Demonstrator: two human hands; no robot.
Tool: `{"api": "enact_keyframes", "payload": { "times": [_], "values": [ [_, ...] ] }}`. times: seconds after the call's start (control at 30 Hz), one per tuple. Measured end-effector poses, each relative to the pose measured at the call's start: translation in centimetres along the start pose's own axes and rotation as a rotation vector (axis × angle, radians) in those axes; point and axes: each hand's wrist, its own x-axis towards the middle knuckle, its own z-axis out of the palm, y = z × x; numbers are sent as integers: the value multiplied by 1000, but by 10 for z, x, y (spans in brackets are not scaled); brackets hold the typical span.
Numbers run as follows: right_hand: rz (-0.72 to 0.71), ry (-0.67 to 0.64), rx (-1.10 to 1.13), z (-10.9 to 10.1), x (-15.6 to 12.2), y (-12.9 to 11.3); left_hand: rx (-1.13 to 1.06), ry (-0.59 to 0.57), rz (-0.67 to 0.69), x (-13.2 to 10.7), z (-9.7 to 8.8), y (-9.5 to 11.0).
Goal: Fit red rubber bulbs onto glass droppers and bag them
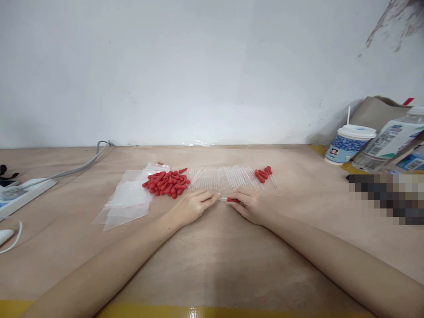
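- Clear plastic bags [127, 201] lie flat on the table [212, 256], left of a pile of loose bulbs [166, 183].
- The left hand [194, 205] rests just below the pile, its fingers pinching one end of a clear tube [222, 199].
- The right hand [250, 205] is closed around a red bulb [233, 200] at the tube's other end.
- A row of tubes [225, 176] lies just behind both hands.
- A lidded cup [347, 143] stands far right.
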Motion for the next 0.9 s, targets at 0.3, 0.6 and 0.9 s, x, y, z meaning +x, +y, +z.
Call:
{"api": "enact_keyframes", "payload": {
  "times": [0.3, 0.6, 0.9],
  "values": [
    [183, -25, 135, -9, 3, 7, -80, 58, -235, 2, 0, 2],
    [155, -80, 79, -9, 7, 1, -84, 52, -206, 2, 1, 6],
    [114, -118, 62, -8, 8, -2, -104, 97, -175, 4, 3, 8]
  ]
}}
